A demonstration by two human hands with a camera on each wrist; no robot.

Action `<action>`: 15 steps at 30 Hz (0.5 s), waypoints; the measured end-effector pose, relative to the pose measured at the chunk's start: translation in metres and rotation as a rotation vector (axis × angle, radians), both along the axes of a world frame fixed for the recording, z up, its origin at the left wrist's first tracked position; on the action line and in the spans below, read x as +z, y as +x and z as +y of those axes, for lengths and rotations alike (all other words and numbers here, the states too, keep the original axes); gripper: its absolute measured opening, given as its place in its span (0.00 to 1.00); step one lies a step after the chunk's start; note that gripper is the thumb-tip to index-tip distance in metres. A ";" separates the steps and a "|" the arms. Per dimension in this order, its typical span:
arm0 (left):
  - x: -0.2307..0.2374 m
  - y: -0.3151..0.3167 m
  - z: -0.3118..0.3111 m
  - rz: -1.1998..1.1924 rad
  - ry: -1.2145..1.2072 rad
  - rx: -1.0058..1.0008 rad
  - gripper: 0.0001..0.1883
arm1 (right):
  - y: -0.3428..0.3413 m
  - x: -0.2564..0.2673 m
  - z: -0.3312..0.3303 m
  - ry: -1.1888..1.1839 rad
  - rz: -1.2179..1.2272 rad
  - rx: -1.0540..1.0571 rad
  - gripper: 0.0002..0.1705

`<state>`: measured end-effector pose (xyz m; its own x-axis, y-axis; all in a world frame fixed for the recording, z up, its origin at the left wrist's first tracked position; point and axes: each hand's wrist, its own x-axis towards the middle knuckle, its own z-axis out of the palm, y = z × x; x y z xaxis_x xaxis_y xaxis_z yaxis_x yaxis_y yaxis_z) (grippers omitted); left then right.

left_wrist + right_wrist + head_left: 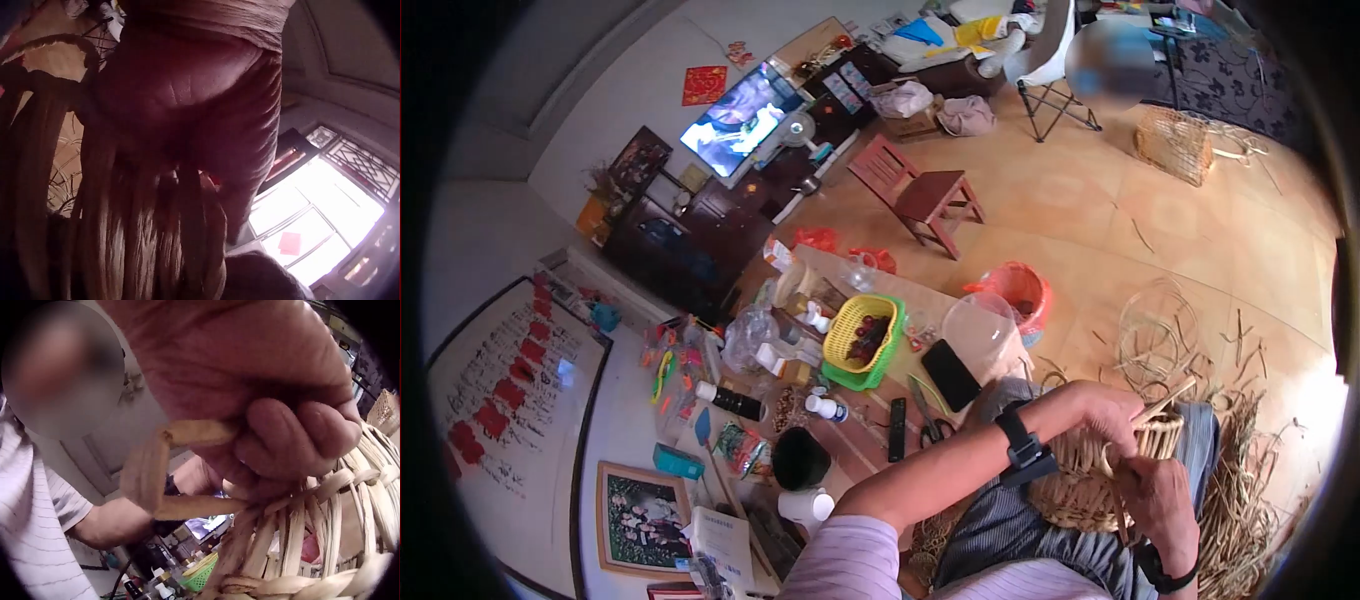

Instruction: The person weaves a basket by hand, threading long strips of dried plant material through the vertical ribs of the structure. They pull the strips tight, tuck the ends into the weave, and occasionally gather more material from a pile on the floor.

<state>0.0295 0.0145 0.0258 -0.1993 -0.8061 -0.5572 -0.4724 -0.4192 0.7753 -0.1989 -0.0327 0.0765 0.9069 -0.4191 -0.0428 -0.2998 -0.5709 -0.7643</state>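
Observation:
A partly woven basket (1080, 485) of pale, flat plant strips rests on the person's lap. The left hand (1105, 412) grips its upper rim from the far side, a strip end (1170, 398) poking out beyond it. In the left wrist view, that palm (187, 87) covers the rim above upright strips (144, 244). On the near side, the right hand (1160, 495) has its fingers curled at the rim. The right wrist view shows it pinching a folded weaving strip (200, 432) that loops out from the weave; its fingertips are partly hidden.
Loose strips (1250, 500) heap on the floor at right. A low table at left carries scissors (935, 430), a phone (951, 375), a remote (897, 430) and a yellow basket (860, 335). Beyond stand a red bucket (1025, 300) and a wooden chair (930, 195).

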 end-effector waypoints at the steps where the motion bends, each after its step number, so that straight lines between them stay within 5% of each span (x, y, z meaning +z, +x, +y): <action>1: 0.006 0.004 -0.001 0.095 0.021 0.061 0.24 | -0.001 -0.003 -0.002 -0.018 -0.002 0.006 0.10; 4: 0.004 0.010 -0.008 0.509 0.132 0.240 0.27 | -0.004 -0.017 0.001 -0.133 0.004 -0.004 0.11; 7: -0.013 0.020 -0.016 0.757 0.191 0.565 0.15 | -0.005 -0.011 0.008 -0.204 0.069 -0.025 0.14; 10: -0.025 0.032 -0.016 0.804 0.287 0.495 0.07 | -0.005 -0.013 0.016 -0.310 0.031 -0.072 0.14; 15: -0.022 0.032 -0.029 0.284 0.243 0.018 0.15 | -0.005 -0.015 0.013 -0.284 -0.001 -0.065 0.12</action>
